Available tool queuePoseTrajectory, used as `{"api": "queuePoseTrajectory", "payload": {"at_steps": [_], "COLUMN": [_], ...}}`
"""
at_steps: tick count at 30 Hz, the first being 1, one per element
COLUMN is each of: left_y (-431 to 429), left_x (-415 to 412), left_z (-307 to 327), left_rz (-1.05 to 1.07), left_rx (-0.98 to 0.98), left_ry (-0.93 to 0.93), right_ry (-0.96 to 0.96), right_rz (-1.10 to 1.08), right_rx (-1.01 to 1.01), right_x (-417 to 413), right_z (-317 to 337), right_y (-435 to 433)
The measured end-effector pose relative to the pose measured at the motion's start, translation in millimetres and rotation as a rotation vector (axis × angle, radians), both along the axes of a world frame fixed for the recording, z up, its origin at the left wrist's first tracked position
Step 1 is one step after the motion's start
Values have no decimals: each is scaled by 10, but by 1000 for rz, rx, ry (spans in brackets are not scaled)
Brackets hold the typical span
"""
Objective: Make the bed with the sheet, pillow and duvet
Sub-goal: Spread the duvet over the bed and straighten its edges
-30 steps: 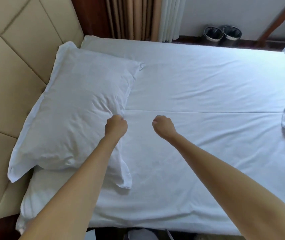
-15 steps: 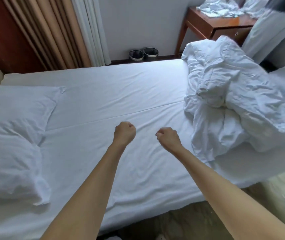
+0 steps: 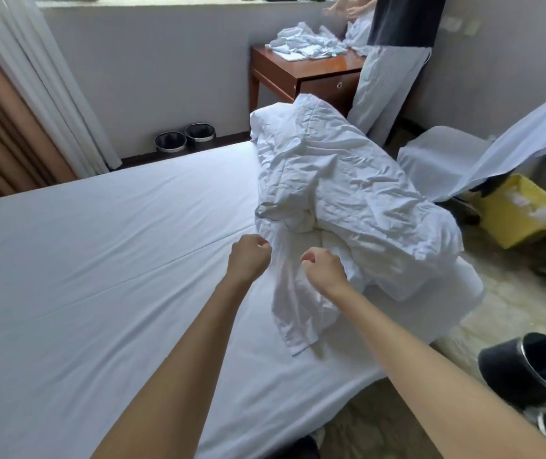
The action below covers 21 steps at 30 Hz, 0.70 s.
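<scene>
White duvet (image 3: 348, 193): lying crumpled in a heap on the right end of the sheet (image 3: 99, 260) (already spread flat, so covering can follow). Left hand (image 3: 248, 260) and right hand (image 3: 323, 270): fingers curled, gripping nothing, hovering at the heap's near edge, probably reaching to seize it.

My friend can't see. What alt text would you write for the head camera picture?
Two bare arms reach over a bed, the left hand and right hand curled into fists close to a crumpled white duvet heaped at its right end. The white sheet lies smooth; a wooden table and another person stand beyond.
</scene>
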<state>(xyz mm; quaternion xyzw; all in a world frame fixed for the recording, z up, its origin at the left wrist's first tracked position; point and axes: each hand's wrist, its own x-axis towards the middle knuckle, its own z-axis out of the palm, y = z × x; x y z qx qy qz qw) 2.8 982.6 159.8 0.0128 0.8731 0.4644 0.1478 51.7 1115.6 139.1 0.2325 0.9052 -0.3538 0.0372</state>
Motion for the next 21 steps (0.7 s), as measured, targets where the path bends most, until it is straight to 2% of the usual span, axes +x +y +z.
{"api": "queuePoseTrajectory", "payload": {"at_steps": [3,9,15,21], "left_y": [496,1444,2208,2741], "left_x": [-296,-908,-1287,-1635], "left_z": [-194,-573,-940,-1199], "left_rz": [7,63,77,367], "left_rx": [48,141,93,446], "left_ry": [-63,-303,-489,-803], "right_ry": [-36,-196,-276,-410], "right_rz": [6,77,85,268], "right_rx": [20,27,21,30], "right_x": [-256,-876,-1257,-1650], "right_z": [-102,-347,-520,-928], "right_y": [512,1580,2369,2836]}}
